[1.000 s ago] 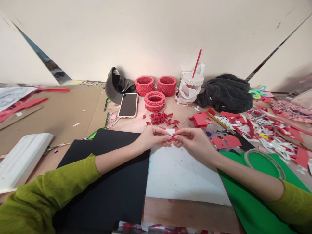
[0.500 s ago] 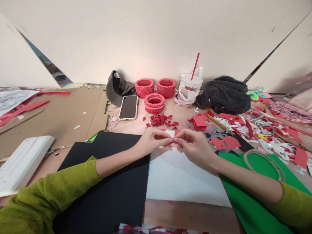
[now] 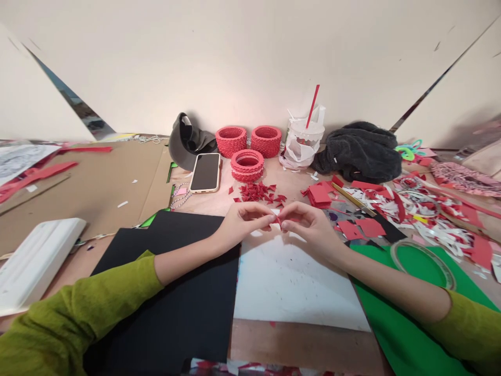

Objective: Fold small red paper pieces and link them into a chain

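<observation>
Thumbs (image 3: 290, 227) have eased apart a touch; left hand (image 3: 243, 223) and right hand (image 3: 315, 228) are both kinda pinching a tiny red paper piece (image 3: 279, 221) over the white sheet (image 3: 297, 287), near the red triangle pile (image 3: 256, 192).

Soft, fairly bright light spreads over the pale wall (image 3: 250, 57), palest around the middle. Faint, soft-edged shadows lie on it behind the cap (image 3: 178, 146) and at far right. The white sheet (image 3: 297, 282) is grayer toward its near edge. Wide-angle distortion stretches the left sleeve (image 3: 78, 308) and white box (image 3: 43, 261). The small red paper (image 3: 278, 220) between the hands (image 3: 245, 222) looks smeared, its detail unclear.
</observation>
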The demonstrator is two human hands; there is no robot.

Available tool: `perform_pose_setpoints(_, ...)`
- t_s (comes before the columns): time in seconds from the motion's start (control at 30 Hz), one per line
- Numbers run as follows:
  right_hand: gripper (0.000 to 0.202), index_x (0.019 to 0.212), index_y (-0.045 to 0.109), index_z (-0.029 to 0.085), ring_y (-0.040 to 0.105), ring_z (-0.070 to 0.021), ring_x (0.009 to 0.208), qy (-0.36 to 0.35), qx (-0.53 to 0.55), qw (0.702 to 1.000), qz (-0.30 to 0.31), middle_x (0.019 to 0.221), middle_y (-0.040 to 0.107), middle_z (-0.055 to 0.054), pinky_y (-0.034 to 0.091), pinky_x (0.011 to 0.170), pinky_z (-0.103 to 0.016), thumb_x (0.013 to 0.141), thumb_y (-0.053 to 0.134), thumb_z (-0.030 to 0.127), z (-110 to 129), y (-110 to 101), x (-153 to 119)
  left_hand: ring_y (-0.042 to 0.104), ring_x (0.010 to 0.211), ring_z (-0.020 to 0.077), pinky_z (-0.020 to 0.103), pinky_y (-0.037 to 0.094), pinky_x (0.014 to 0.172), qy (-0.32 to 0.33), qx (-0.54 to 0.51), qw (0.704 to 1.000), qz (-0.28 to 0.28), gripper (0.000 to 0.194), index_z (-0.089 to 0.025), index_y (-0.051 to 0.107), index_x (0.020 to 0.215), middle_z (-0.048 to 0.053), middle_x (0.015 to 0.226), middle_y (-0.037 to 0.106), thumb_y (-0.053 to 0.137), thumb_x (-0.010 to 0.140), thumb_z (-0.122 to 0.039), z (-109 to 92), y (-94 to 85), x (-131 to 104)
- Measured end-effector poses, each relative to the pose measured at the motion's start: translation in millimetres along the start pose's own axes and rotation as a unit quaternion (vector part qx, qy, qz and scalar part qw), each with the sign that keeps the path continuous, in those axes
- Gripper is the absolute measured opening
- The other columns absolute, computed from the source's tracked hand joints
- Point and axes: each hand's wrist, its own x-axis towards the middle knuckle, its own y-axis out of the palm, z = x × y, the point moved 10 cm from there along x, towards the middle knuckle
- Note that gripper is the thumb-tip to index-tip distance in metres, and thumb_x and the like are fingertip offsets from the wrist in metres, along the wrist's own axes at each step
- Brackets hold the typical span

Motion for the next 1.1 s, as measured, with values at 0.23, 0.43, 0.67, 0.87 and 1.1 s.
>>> perform_pose_setpoints(0.23, 0.020, 0.085, 0.063, 0.021, 0.063, -0.0172, 0.084, -0.014, -0.028, 0.999, -0.019, 0.086, 0.065, -0.003, 0.056, 0.073, -0.031, 0.073, 0.075, 0.032, 1.8, -0.4, 0.6, 0.070, 0.078, 0.0160, 0.027, 0.056, 0.076, -0.002, 0.009, 1.000, -0.004, 0.033, -0.013, 0.071, 0.102, 0.010, 0.101, 0.074, 0.076, 0.073, -0.026, 1.9, 2.9, -1.3)
perform_pose_setpoints(0.43, 0.018, 0.082, 0.062, 0.020, 0.060, -0.0154, 0.079, -0.017, -0.047, 0.997, -0.051, 0.082, 0.063, -0.002, 0.052, 0.068, -0.028, 0.077, 0.072, 0.034, 3.4, -9.3, 0.9, 0.070, 0.091, 0.0188, 0.031, 0.055, 0.086, -0.006, -0.025, 1.000, 0.014, 0.027, -0.013, 0.072, 0.100, 0.010, 0.104, 0.073, 0.073, 0.077, -0.028, 0.7, 8.7, -2.4)
perform_pose_setpoints(0.67, 0.017, 0.080, 0.063, 0.019, 0.058, -0.0134, 0.071, -0.001, -0.038, 0.998, -0.051, 0.077, 0.062, -0.001, 0.049, 0.062, -0.025, 0.077, 0.072, 0.033, 2.1, -9.1, 0.9, 0.072, 0.081, 0.0177, 0.031, 0.057, 0.081, -0.009, -0.030, 0.999, -0.011, 0.024, -0.015, 0.075, 0.093, 0.008, 0.093, 0.076, 0.077, 0.071, -0.026, 6.1, 2.5, -0.8)
perform_pose_setpoints(0.87, 0.017, 0.084, 0.067, 0.019, 0.061, -0.0131, 0.067, 0.011, -0.026, 0.998, -0.049, 0.075, 0.064, -0.001, 0.050, 0.062, -0.026, 0.080, 0.069, 0.035, -2.3, -10.1, 0.5, 0.072, 0.080, 0.0163, 0.029, 0.057, 0.082, -0.019, -0.038, 0.999, -0.015, 0.021, -0.016, 0.076, 0.092, 0.006, 0.094, 0.076, 0.076, 0.073, -0.026, 7.4, 0.5, 0.3)
perform_pose_setpoints(1.1, 0.020, 0.082, 0.067, 0.018, 0.061, -0.0142, 0.064, 0.007, -0.037, 0.998, -0.057, 0.074, 0.065, -0.002, 0.052, 0.060, -0.028, 0.078, 0.070, 0.038, -1.3, -10.8, 1.1, 0.072, 0.084, 0.0190, 0.031, 0.057, 0.083, -0.029, -0.005, 1.000, 0.004, 0.030, -0.015, 0.075, 0.099, 0.008, 0.093, 0.076, 0.076, 0.073, -0.030, 8.9, 3.9, -1.3)
